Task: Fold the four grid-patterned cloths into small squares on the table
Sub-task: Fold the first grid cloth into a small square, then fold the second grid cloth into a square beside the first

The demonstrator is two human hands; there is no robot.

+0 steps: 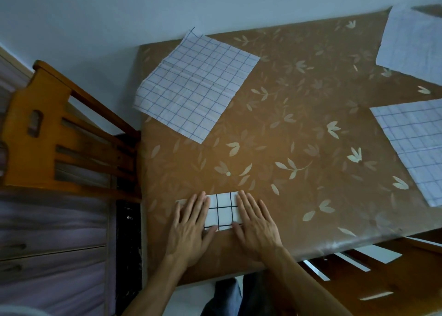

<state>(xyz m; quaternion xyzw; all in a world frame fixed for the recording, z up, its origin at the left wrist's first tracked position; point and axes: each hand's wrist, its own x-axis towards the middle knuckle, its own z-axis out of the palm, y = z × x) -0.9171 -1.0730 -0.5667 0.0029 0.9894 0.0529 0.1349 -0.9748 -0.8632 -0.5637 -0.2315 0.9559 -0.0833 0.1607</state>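
The small folded white cloth with a dark grid (223,210) lies near the front edge of the counter (299,124). The left hand (191,224) and right hand (256,224) press it flat at either side, palms down, fingers straight and close together. On the counter's brown leaf-patterned covering, a far-left grid cloth (196,83), a far-right grid cloth (411,45) and a right-edge grid cloth (416,148) lie spread open, while an orange-brown wooden chair (59,129) stands at the left beside purplish drawers (47,244), and a second wooden chair (382,280) stands at the near right.
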